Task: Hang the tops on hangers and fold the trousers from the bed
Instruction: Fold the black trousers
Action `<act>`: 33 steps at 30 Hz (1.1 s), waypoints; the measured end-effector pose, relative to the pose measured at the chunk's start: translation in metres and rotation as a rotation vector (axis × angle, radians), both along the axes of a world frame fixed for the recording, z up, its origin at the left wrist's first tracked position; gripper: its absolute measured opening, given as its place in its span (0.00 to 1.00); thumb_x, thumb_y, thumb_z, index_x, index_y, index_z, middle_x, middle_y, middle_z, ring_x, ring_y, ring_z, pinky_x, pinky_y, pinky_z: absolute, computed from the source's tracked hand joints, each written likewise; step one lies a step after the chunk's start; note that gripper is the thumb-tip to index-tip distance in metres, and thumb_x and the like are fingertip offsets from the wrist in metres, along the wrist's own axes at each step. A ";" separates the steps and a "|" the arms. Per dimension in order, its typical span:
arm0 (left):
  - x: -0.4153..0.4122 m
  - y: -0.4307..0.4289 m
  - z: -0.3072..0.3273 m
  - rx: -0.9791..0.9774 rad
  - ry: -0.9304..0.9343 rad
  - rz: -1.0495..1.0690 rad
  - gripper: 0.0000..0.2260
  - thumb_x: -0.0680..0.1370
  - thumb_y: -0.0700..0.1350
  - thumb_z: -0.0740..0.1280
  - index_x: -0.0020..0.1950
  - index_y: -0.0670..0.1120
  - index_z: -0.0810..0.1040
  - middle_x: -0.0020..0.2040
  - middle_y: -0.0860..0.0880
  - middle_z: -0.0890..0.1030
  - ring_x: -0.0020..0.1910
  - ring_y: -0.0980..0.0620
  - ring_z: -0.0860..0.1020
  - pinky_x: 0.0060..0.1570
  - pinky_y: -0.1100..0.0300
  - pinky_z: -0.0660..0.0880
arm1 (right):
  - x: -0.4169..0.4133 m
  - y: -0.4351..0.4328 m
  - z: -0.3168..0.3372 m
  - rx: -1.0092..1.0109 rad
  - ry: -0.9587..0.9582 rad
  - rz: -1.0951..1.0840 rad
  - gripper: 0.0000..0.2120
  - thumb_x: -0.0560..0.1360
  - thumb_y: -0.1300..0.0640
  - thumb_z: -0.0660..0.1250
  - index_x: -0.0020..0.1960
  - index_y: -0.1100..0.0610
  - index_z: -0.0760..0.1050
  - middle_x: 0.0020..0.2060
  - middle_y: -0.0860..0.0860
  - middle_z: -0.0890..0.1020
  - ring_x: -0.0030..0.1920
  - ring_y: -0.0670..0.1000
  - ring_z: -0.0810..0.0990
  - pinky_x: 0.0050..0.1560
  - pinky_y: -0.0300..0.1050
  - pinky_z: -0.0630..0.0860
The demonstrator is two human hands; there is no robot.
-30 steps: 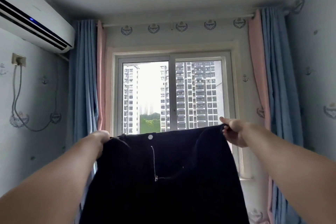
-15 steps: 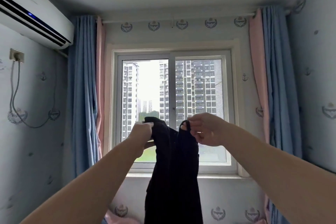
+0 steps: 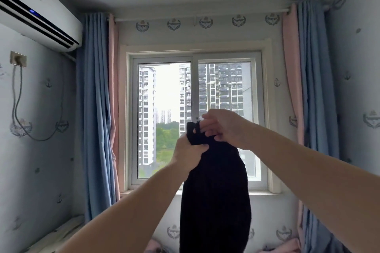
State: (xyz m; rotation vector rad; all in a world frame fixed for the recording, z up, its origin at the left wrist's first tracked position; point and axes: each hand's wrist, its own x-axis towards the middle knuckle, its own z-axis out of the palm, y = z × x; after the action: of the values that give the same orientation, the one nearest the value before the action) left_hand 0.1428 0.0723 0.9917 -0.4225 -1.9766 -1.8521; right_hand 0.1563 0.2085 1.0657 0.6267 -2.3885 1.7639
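Black trousers (image 3: 216,195) hang straight down in front of the window, folded lengthwise with the two waist ends brought together at the top. My left hand (image 3: 188,155) grips the waistband from the left and below. My right hand (image 3: 223,126) pinches the same waistband from above and to the right. Both hands touch each other at chest height. The lower legs of the trousers run out of the frame at the bottom. The bed and any hangers are out of sight.
A window (image 3: 195,121) faces me, with blue and pink curtains on the left (image 3: 96,109) and right (image 3: 308,98). An air conditioner (image 3: 37,16) hangs high on the left wall. Pink fabric (image 3: 153,245) shows at the bottom edge.
The trousers were held spread wide by the waistband; my hands came together, folding the waist in half. They now meet and overlap on the waistband, and the view has tilted slightly down.
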 end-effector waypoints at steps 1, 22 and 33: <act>-0.002 -0.001 -0.002 0.011 0.007 0.010 0.12 0.76 0.34 0.70 0.58 0.44 0.81 0.52 0.41 0.85 0.52 0.40 0.84 0.56 0.40 0.80 | 0.000 0.008 -0.002 0.022 0.116 -0.032 0.12 0.77 0.51 0.66 0.50 0.57 0.85 0.48 0.48 0.87 0.45 0.46 0.80 0.47 0.42 0.72; -0.020 -0.113 -0.011 0.072 -0.112 -0.064 0.11 0.81 0.39 0.65 0.55 0.55 0.80 0.47 0.53 0.87 0.46 0.51 0.86 0.40 0.58 0.80 | -0.019 0.034 -0.099 -0.225 -0.034 -0.249 0.14 0.74 0.53 0.75 0.56 0.59 0.81 0.47 0.53 0.88 0.46 0.54 0.87 0.47 0.48 0.82; 0.032 -0.144 0.008 0.053 0.112 0.182 0.06 0.82 0.42 0.64 0.56 0.52 0.76 0.50 0.53 0.82 0.49 0.51 0.81 0.48 0.55 0.78 | 0.047 -0.018 -0.054 -0.128 0.181 -0.376 0.04 0.78 0.52 0.71 0.48 0.52 0.81 0.44 0.50 0.87 0.44 0.50 0.85 0.40 0.41 0.78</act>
State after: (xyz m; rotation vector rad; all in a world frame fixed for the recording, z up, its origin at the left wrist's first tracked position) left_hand 0.1750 -0.0717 0.9995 -0.3122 -1.8240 -1.7252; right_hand 0.2029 0.1910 1.0119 0.2828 -2.0870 1.6061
